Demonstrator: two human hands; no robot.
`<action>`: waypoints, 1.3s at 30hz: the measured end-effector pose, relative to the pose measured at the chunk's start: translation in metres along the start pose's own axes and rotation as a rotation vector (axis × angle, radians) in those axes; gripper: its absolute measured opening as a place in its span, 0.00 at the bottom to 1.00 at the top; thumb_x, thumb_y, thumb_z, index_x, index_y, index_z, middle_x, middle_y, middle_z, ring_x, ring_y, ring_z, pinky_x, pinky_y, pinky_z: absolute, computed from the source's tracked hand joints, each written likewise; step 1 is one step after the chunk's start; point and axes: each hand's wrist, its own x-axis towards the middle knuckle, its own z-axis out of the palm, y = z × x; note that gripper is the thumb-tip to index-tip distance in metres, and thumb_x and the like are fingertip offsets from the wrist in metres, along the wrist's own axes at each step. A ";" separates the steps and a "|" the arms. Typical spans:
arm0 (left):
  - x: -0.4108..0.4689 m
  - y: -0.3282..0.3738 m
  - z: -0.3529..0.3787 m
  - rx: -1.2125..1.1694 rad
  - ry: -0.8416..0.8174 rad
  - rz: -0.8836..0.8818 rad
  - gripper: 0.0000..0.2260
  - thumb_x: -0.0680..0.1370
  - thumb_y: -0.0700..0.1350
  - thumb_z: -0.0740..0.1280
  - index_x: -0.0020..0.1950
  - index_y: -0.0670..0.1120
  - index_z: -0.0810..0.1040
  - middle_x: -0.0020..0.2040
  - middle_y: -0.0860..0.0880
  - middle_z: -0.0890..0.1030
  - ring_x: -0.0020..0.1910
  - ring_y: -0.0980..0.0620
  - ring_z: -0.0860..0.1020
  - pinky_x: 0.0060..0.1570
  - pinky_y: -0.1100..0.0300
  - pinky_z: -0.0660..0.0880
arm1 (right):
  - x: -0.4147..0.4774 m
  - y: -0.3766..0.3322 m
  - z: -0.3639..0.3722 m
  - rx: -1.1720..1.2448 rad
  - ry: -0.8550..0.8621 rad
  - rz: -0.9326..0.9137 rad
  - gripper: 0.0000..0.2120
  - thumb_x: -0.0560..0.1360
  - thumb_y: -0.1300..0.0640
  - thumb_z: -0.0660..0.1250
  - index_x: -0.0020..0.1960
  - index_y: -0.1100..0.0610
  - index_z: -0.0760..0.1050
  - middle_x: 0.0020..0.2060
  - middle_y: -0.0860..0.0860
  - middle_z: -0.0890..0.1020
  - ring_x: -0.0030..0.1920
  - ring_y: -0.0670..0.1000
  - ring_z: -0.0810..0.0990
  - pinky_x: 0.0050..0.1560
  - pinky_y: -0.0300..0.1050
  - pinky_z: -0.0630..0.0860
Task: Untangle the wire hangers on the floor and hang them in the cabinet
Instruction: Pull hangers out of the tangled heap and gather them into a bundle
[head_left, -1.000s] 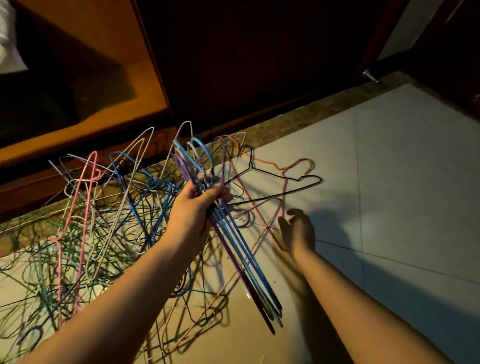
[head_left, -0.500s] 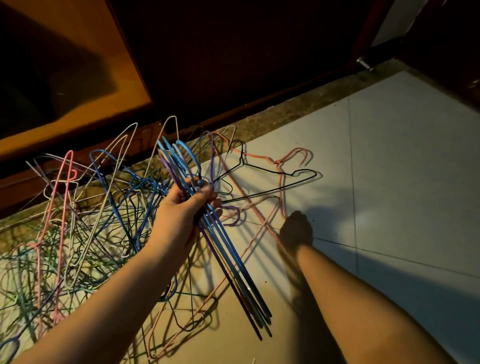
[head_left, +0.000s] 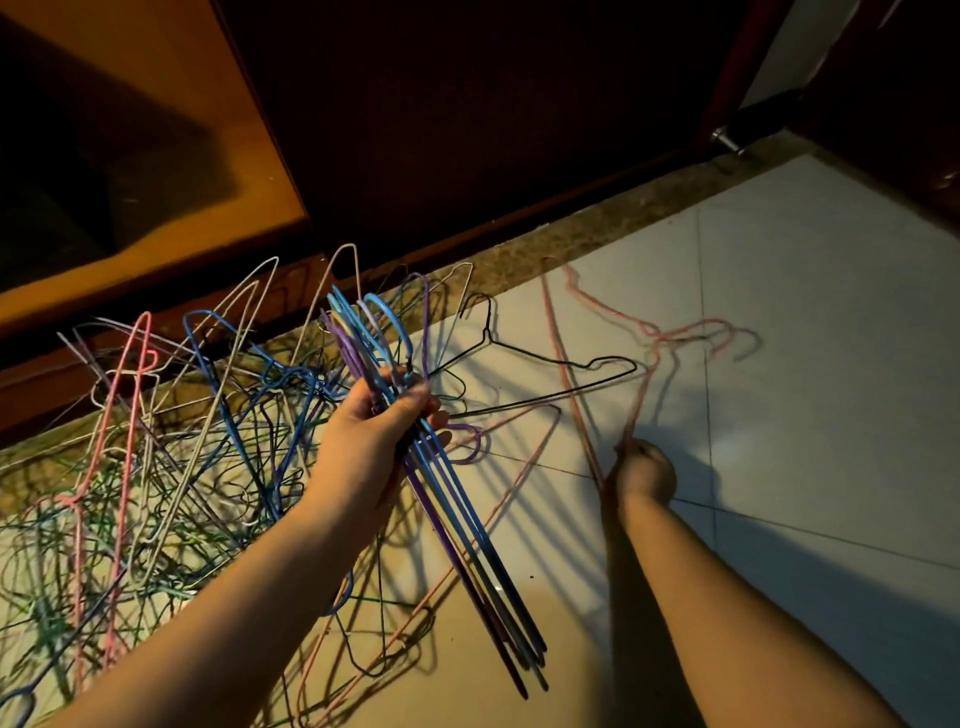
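A thin salmon-pink wire hanger (head_left: 653, 336), blurred in the frame, runs up and away from your right hand (head_left: 644, 473), whose curled fingers pinch it low on one arm. Its hooked end lies well beyond the grip, out on the pale floor tile (head_left: 831, 415). Through the blur you cannot tell whether this is one hanger or two overlapped.

Just inward of that grip a black wire hanger (head_left: 540, 357) lies flat on the tile, its lower arm crossing the pink wire's line. Whether the two are caught on each other is unclear.

Your left hand (head_left: 374, 441) is wrapped around a sorted bundle of blue and purple wire hangers (head_left: 466, 545), with the hooks fanned above the fist and the straight bars slanting down below it toward you. Outside the left fist sprawls the many-coloured tangle of wire hangers (head_left: 197, 457), most of it unsorted. The open orange-wood cabinet (head_left: 249, 156) stands above and beyond both hands.

The step in hand looks to be the untangling: you are freeing one more hanger for the bundle, and the hanging has not yet begun. The next move likely calls for you to draw the pink hanger clear of the black one without dragging it along. You would then bring it across to the left fist, hook lined up with the others.
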 end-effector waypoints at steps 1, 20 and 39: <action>0.000 0.000 0.001 -0.004 0.000 -0.002 0.05 0.77 0.36 0.61 0.49 0.43 0.75 0.40 0.46 0.78 0.37 0.53 0.80 0.44 0.56 0.80 | 0.003 -0.001 -0.003 0.019 0.032 0.019 0.09 0.74 0.62 0.63 0.47 0.62 0.81 0.44 0.57 0.82 0.47 0.56 0.78 0.48 0.47 0.73; -0.028 0.021 0.033 0.107 0.145 0.236 0.05 0.77 0.39 0.63 0.48 0.48 0.76 0.36 0.52 0.73 0.32 0.57 0.71 0.34 0.61 0.71 | -0.039 -0.044 -0.051 -0.050 0.163 -0.348 0.11 0.79 0.57 0.59 0.53 0.61 0.78 0.45 0.63 0.81 0.49 0.62 0.78 0.44 0.46 0.68; -0.046 0.096 -0.061 0.354 0.234 0.419 0.06 0.72 0.39 0.71 0.42 0.47 0.74 0.32 0.53 0.75 0.29 0.61 0.72 0.33 0.69 0.70 | -0.292 -0.110 0.046 0.377 -0.586 -0.139 0.13 0.77 0.63 0.59 0.41 0.54 0.79 0.26 0.44 0.75 0.30 0.47 0.70 0.33 0.41 0.65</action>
